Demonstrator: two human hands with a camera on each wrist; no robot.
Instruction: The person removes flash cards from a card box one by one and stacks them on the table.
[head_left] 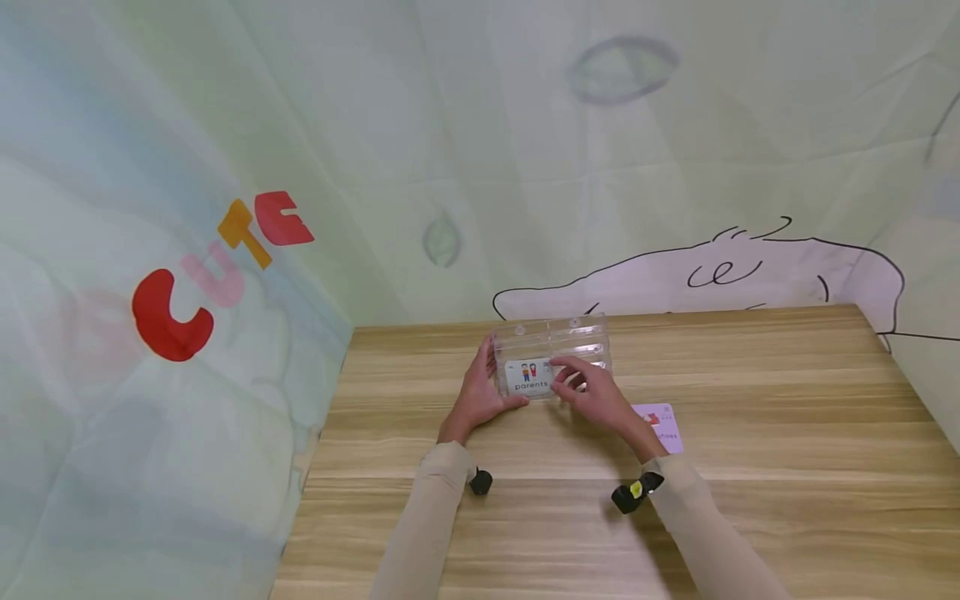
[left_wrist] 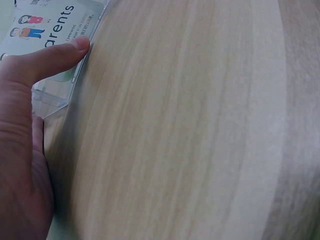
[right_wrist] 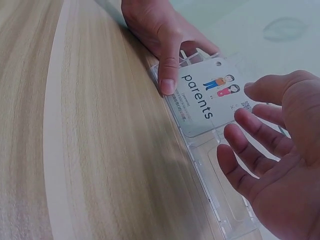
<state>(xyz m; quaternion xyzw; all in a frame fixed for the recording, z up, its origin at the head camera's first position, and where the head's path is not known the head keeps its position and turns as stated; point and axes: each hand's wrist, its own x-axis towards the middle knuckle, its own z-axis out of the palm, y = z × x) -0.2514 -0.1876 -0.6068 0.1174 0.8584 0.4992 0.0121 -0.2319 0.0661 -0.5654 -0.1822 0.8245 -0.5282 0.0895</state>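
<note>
A clear plastic card holder [head_left: 579, 331] with stepped rows stands near the back of the table. A white "parents" card [right_wrist: 202, 95] with two cartoon figures sits at its front left. My left hand [head_left: 482, 392] grips the holder's left end, the thumb [left_wrist: 70, 52] lying over the lower front edge by the card. At the card's right side is my right hand [head_left: 588, 392], its fingers loosely bent and spread. One fingertip [right_wrist: 251, 91] meets or nearly meets the card's edge; whether it touches is unclear. The left hand's other fingers are partly hidden by the holder.
A pink card [head_left: 663, 423] with a red picture lies on the wooden table [head_left: 780, 400], partly covered by my right wrist. Behind the table hangs a pale printed cloth [head_left: 480, 125], with another at the left bearing coloured letters. Each wrist carries a small black camera [head_left: 481, 482].
</note>
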